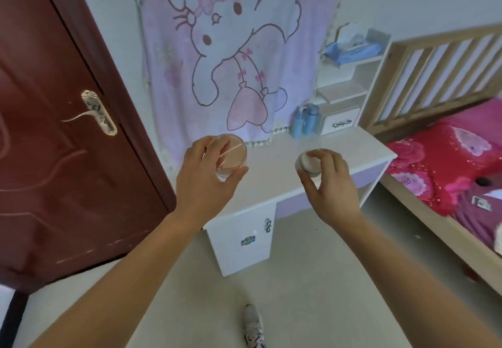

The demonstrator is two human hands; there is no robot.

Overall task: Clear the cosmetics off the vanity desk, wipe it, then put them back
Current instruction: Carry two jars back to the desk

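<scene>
A white vanity desk [350, 146] stands against the wall under a pink cartoon cloth. My left hand [202, 181] grips a round jar with a rose-gold lid [235, 153], held over the desk's left end. My right hand [330, 184] holds a small white round jar [308, 164] by its sides, just above the desk's front middle. Two blue bottles [305, 122] stand upright at the back of the desktop, beside a small white drawer unit [339, 122].
A dark red door [54, 130] is close on the left. A wooden bed with pink bedding [448, 173] sits right of the desk. White shelves [350, 75] with blue items rise at the desk's back right. My shoe [252, 326] is on the pale floor.
</scene>
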